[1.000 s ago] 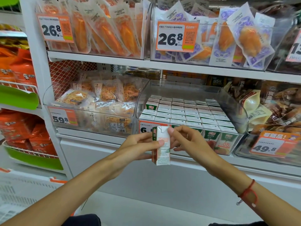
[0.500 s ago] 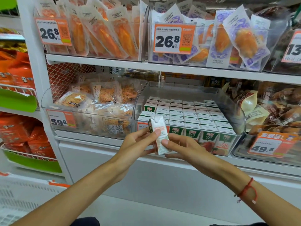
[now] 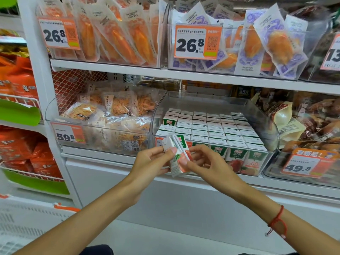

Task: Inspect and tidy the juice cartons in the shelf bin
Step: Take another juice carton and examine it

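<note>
Both hands grasp one small green-and-white cardboard juice carton (image 3: 178, 155), tilted, in front of the clear plastic bin (image 3: 265, 126): left hand (image 3: 150, 161) and right hand (image 3: 206, 161) hold opposite sides. Likely light, stiff-walled, crushable; the flat sides suit best.

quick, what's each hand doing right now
Left hand: holds the juice carton, thumb across its front.
Right hand: fingers pinch the same carton's right side.
</note>
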